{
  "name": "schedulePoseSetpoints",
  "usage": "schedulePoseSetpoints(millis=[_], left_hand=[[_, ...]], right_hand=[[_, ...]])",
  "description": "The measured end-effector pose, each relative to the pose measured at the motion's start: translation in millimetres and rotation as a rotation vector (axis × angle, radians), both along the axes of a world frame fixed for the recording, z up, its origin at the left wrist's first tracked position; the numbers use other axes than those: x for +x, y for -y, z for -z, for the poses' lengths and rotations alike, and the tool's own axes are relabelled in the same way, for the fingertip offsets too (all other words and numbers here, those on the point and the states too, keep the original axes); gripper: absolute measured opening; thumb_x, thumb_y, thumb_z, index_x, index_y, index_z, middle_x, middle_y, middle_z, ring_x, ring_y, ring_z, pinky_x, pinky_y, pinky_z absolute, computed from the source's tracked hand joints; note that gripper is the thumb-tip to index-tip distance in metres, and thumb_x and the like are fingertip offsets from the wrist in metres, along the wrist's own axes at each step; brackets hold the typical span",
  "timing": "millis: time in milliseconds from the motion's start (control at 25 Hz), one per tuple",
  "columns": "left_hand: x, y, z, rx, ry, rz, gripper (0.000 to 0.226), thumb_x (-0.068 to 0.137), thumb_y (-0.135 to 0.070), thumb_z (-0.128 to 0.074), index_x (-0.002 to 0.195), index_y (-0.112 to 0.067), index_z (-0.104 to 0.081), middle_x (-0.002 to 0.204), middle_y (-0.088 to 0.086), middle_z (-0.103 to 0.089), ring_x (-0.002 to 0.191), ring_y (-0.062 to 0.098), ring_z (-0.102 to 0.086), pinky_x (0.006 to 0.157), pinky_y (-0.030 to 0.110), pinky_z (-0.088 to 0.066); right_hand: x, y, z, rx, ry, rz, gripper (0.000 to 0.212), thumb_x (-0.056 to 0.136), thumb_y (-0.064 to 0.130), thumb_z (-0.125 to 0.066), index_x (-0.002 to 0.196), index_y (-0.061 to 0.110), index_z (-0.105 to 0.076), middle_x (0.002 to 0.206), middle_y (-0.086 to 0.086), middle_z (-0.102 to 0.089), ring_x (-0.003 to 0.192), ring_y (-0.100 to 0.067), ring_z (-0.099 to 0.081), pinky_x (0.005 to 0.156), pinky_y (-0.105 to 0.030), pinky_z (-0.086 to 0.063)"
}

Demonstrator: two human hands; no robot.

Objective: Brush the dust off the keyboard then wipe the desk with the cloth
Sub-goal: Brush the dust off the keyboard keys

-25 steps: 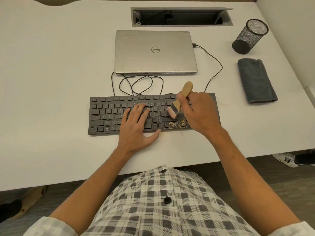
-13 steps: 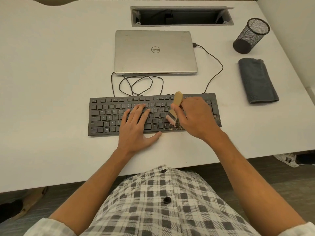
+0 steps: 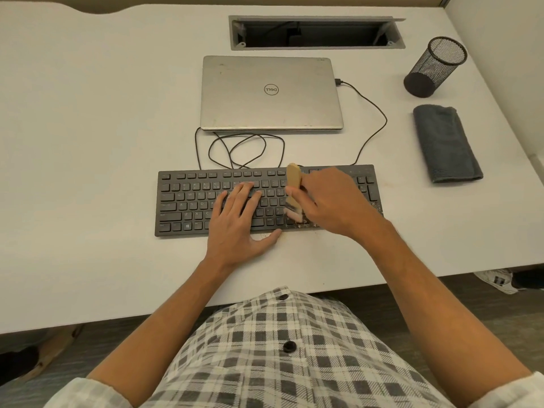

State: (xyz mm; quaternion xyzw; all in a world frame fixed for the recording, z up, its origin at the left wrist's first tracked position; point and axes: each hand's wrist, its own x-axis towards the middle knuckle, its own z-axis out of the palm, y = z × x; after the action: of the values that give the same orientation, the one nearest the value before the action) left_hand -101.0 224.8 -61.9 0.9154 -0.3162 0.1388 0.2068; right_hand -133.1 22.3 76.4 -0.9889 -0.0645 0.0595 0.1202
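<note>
A black keyboard [image 3: 188, 201] lies across the middle of the white desk [image 3: 88, 142]. My left hand [image 3: 238, 222] rests flat on its keys with fingers straight, thumb on the desk in front. My right hand [image 3: 332, 198] grips a small wooden-handled brush [image 3: 293, 179], bristles down on the lower right keys. Brownish dust specks sit along the keyboard's front right edge [image 3: 306, 225] and right end. A folded dark grey cloth [image 3: 446, 142] lies on the desk to the right, apart from both hands.
A closed silver laptop [image 3: 270, 92] sits behind the keyboard, with a looped black cable [image 3: 244, 148] between them. A black mesh pen cup [image 3: 435, 67] stands at the back right. A cable hatch [image 3: 315, 32] opens at the back. A shoe [image 3: 497, 279] shows on the floor.
My right hand has swept the brush leftward along the keyboard's lower rows, and the handle has turned more upright. My left hand stays in place on the keys.
</note>
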Motion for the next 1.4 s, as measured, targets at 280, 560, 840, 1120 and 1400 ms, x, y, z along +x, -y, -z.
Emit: schedulePoseSetpoints(millis=[280, 560, 840, 1120, 1400], left_hand=[[-0.3, 0.1, 0.3, -0.007, -0.002, -0.003, 0.081, 0.084, -0.066, -0.061, 0.139, -0.007, -0.057, 0.151, 0.014, -0.049, 0.142, 0.031, -0.045, 0.119, 0.051, -0.029], [0.7, 0.6, 3.0, -0.004, 0.003, -0.001, 0.083, 0.084, -0.067, -0.063, 0.139, -0.006, -0.057, 0.152, 0.014, -0.049, 0.142, 0.031, -0.044, 0.118, 0.053, -0.03], [0.6, 0.3, 3.5, -0.015, 0.005, -0.008, 0.081, 0.084, -0.068, -0.061, 0.137, -0.006, -0.059, 0.15, 0.014, -0.051, 0.141, 0.032, -0.045, 0.117, 0.053, -0.031], [0.2, 0.4, 2.1, -0.015, 0.009, -0.004, 0.081, 0.084, -0.067, -0.062, 0.138, -0.007, -0.058, 0.15, 0.014, -0.051, 0.141, 0.031, -0.045, 0.118, 0.052, -0.03], [0.3, 0.0, -0.1, -0.008, 0.013, -0.006, 0.08, 0.083, -0.065, -0.066, 0.137, -0.007, -0.059, 0.15, 0.013, -0.051, 0.141, 0.031, -0.045, 0.117, 0.052, -0.031]], right_hand=[[-4.3, -2.9, 3.7, 0.017, -0.001, -0.017, 0.038, 0.102, 0.04, -0.038, 0.067, 0.029, -0.032, 0.054, 0.01, -0.037, 0.05, -0.013, -0.038, 0.062, -0.029, -0.027], [4.4, -6.1, -6.3, -0.024, -0.025, 0.004, 0.035, 0.103, 0.041, -0.036, 0.074, 0.021, -0.039, 0.057, 0.009, -0.039, 0.057, -0.018, -0.041, 0.064, -0.031, -0.028], [9.3, -23.9, -8.2, -0.079, -0.104, -0.079, 0.036, 0.104, 0.041, -0.029, 0.088, 0.018, -0.051, 0.067, 0.001, -0.051, 0.068, -0.024, -0.051, 0.066, -0.033, -0.034], [-5.5, -8.1, -5.6, 0.046, -0.124, 0.032, 0.033, 0.103, 0.039, -0.037, 0.079, 0.019, -0.047, 0.06, 0.007, -0.044, 0.06, -0.018, -0.047, 0.061, -0.03, -0.034], [-43.2, 36.9, 8.4, 0.473, 0.197, 0.482, 0.029, 0.1, 0.04, -0.047, 0.095, 0.021, -0.069, 0.076, 0.003, -0.068, 0.069, -0.016, -0.063, 0.066, -0.046, -0.052]])
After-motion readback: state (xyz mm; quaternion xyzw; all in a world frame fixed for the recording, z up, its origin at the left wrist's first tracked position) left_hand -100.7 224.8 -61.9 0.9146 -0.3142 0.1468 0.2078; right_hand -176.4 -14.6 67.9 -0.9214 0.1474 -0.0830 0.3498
